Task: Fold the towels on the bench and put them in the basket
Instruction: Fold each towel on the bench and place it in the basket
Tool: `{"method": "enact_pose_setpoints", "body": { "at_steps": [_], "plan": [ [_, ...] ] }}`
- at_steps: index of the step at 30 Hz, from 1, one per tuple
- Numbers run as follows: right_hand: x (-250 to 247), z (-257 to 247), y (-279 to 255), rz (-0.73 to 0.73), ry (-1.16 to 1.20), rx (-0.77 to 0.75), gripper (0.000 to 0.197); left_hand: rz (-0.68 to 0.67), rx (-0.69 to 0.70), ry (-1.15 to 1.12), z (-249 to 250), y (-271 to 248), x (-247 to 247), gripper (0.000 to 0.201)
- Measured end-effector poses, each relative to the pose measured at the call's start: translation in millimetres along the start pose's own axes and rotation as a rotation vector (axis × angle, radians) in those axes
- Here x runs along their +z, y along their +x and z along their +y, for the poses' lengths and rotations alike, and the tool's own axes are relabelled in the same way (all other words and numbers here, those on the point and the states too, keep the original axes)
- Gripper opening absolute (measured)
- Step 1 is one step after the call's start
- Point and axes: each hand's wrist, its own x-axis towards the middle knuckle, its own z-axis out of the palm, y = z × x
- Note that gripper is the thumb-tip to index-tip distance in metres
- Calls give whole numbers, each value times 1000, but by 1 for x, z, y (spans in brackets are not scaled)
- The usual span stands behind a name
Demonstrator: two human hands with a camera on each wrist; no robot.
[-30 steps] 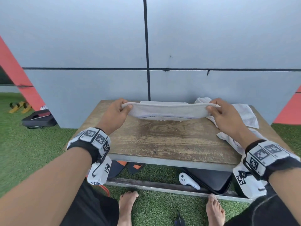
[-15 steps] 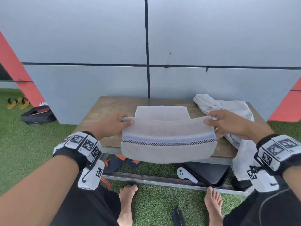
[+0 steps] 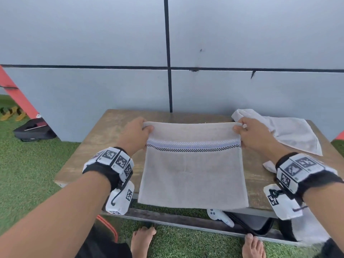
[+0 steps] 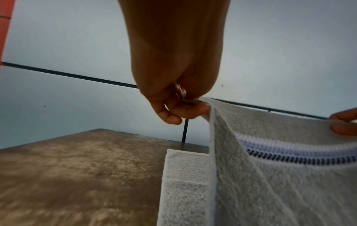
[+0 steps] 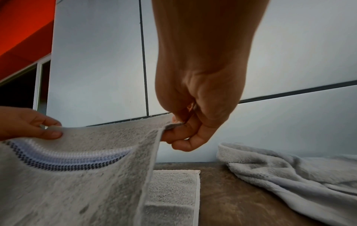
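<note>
A beige towel (image 3: 193, 175) with a blue and black checked band hangs above the wooden bench (image 3: 89, 164); its lower edge reaches past the bench's front edge. My left hand (image 3: 137, 135) pinches its top left corner (image 4: 204, 104), and my right hand (image 3: 251, 135) pinches the top right corner (image 5: 170, 125). Behind the hanging part, a folded part of towel (image 4: 183, 183) lies flat on the bench (image 5: 173, 191). A second, crumpled pale towel (image 3: 290, 135) lies on the bench's right end (image 5: 289, 175). No basket is in view.
A grey panelled wall (image 3: 167, 53) stands right behind the bench. Under the bench lie a black case (image 3: 255, 222) and a white controller (image 3: 219, 216) on green turf. Another black case (image 3: 33, 131) sits on the turf at far left. My bare feet (image 3: 141, 241) are below.
The hands have drawn the towel's held edge toward me and up from the far side of the bench, so the towel now hangs down in front, banded side showing.
</note>
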Motion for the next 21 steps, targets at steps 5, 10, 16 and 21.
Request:
{"method": "enact_pose_setpoints", "body": {
  "at_steps": [5,10,16,21],
  "plan": [
    [24,6,63,11,-130,-21,14,40,-28,119,-10,61,25,27],
    [50,17,107,-47,-226,-8,13,28,-59,289,-26,102,53,23],
    [79,31,127,-68,-323,-23,8,-25,-91,450,-42,119,82,20],
    [93,35,126,-153,-419,-42,18,-54,-96,440,-46,118,90,25]
  ]
}}
